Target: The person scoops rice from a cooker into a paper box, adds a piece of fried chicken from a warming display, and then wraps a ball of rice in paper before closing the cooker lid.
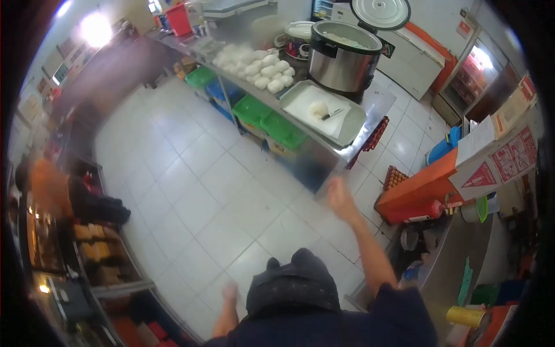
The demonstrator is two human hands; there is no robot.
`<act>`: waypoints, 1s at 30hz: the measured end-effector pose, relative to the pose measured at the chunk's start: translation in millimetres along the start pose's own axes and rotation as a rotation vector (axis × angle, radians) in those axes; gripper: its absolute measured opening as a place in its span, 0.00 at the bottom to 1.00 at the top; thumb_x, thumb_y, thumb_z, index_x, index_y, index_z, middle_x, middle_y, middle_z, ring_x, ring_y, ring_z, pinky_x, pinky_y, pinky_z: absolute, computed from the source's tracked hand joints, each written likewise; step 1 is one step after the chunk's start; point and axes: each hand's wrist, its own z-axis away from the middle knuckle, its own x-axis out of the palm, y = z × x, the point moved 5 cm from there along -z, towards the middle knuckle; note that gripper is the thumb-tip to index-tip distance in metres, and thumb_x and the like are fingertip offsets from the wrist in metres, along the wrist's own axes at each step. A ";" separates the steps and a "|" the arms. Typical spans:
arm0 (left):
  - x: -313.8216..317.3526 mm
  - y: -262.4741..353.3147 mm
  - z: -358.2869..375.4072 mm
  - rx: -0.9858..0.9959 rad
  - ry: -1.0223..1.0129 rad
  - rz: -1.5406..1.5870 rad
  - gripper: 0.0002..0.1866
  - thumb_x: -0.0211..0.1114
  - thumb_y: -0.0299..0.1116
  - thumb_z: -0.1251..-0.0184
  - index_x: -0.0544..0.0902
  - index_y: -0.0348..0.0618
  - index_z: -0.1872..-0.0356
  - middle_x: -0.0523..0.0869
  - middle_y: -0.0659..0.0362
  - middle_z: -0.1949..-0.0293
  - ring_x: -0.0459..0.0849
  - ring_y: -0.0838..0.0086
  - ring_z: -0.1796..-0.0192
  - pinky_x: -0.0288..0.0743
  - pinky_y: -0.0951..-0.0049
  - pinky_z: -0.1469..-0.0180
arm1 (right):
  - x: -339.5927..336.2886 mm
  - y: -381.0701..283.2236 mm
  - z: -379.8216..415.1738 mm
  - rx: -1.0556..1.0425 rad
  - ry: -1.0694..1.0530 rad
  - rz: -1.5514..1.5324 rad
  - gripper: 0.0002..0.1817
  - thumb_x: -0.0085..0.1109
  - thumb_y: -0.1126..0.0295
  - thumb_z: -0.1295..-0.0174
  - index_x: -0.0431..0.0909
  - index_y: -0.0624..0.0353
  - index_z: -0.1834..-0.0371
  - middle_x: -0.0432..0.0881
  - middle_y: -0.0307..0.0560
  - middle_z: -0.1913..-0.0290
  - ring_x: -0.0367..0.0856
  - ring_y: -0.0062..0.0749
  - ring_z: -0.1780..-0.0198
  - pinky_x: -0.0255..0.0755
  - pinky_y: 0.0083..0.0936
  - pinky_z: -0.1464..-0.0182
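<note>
My right hand (337, 195) is stretched forward, low in front of the near end of the steel table (378, 110); its fingers are smeared. My left hand (230, 292) hangs over the tiled floor, also blurred, with no object showing at it. Nearest to my right hand on the table is a grey tray (351, 128) with a white sheet. On the sheet lie a rounded whitish lump (318, 110) and a dark, pen-like item (333, 114). Behind the tray stands a large steel rice cooker (341, 68), its lid (381, 13) raised. White rounded bundles (269, 72) are heaped left of it.
Green-lidded bins (283, 128) sit under the table. To the right are an orange counter (416, 188), a fire extinguisher (425, 214) and an egg tray (395, 178). A person in an orange top (51, 188) is at far left, by shelves (98, 254).
</note>
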 end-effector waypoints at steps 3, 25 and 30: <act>-84.2 221.3 -132.6 0.434 0.022 0.061 0.26 0.53 0.50 0.31 0.82 0.36 0.50 0.85 0.44 0.54 0.83 0.57 0.48 0.73 0.58 0.44 | -26.5 67.1 -114.2 -0.024 0.066 0.265 0.14 0.46 0.77 0.42 0.71 0.63 0.51 0.79 0.57 0.62 0.78 0.54 0.59 0.71 0.42 0.55; -61.7 855.6 -199.2 1.471 -0.490 -0.564 0.10 0.68 0.35 0.41 0.85 0.52 0.58 0.83 0.57 0.56 0.79 0.59 0.49 0.73 0.61 0.45 | -135.4 288.6 -315.3 0.488 0.300 0.793 0.15 0.57 0.74 0.40 0.77 0.62 0.49 0.80 0.56 0.55 0.79 0.51 0.52 0.72 0.37 0.49; -54.2 871.8 -213.3 1.474 -0.681 -0.737 0.09 0.65 0.36 0.38 0.85 0.52 0.57 0.83 0.58 0.56 0.80 0.59 0.50 0.72 0.61 0.45 | -139.0 328.5 -340.7 0.759 0.358 0.665 0.15 0.58 0.69 0.39 0.80 0.63 0.51 0.83 0.60 0.54 0.80 0.53 0.50 0.69 0.36 0.43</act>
